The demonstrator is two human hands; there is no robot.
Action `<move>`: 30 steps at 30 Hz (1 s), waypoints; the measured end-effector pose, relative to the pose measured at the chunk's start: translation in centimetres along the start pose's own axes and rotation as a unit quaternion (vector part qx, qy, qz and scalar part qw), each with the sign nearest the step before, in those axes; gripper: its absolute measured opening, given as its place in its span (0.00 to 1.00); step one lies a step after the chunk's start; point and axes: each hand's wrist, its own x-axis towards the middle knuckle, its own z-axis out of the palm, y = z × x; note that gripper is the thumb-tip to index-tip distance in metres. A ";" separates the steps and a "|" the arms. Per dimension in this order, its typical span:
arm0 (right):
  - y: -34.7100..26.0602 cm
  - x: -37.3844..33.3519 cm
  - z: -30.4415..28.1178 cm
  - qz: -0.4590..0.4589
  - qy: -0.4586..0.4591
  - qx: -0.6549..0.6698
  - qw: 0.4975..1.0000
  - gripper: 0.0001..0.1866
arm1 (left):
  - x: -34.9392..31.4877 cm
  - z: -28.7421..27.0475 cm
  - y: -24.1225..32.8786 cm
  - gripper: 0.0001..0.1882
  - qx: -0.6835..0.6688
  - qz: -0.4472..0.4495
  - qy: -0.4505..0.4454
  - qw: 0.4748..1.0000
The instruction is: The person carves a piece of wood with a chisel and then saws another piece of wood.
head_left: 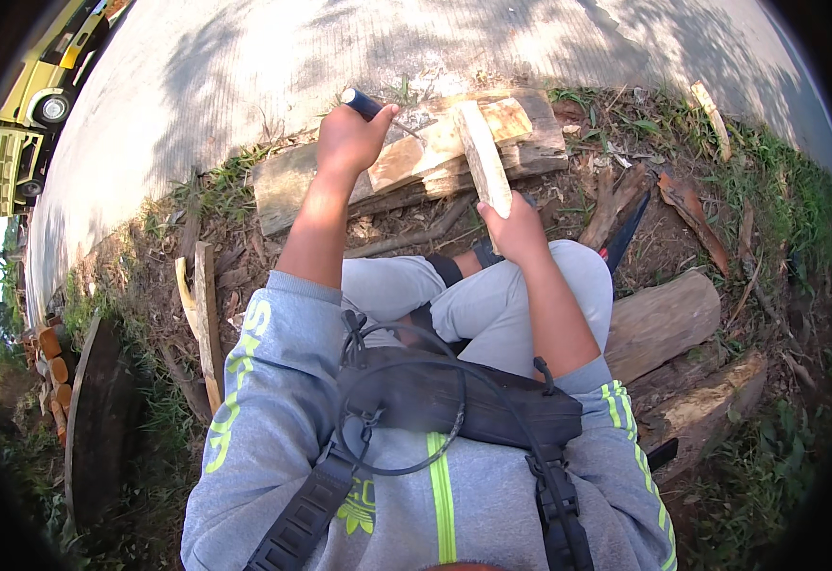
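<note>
My left hand (350, 143) is closed around the dark handle (363, 103) of a tool with a pale butt end. A thin, dark metal part (406, 127) shows beyond the fist; I cannot make out what kind of tool it is. In my right hand (518, 231) is the near end of a pale, stripped piece of wood (482, 152). That piece slants away from me, its far end over a thick wooden plank (283, 186) lying on the ground. The plank has a bare, light-coloured upper face, and the tool is above its middle.
Cut logs (663, 324) lie at my right, with broken bark and sticks (692, 219) beyond. Split wood strips (205, 324) are at my left. A paved road (273, 67) runs past the plank, and a yellow truck (40, 86) stands far left. My crossed legs sit close behind the plank.
</note>
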 end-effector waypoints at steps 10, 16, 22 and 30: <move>0.3 0.1 0.1 -0.025 -0.005 -0.003 1.000 0.30 | 1.8 -1.0 1.8 0.30 0.065 0.096 -0.068 0.991; -6.6 -1.3 -3.3 -0.076 0.021 0.089 0.993 0.28 | 0.8 -0.9 5.7 0.28 0.163 0.152 -0.077 0.972; -15.4 -3.5 -6.6 -0.205 0.053 0.122 0.970 0.26 | 3.6 0.6 7.5 0.25 0.181 0.120 -0.108 0.970; -5.3 -3.9 -4.1 -0.133 0.089 0.207 0.965 0.23 | 3.9 -1.1 2.5 0.24 0.062 0.043 -0.095 0.993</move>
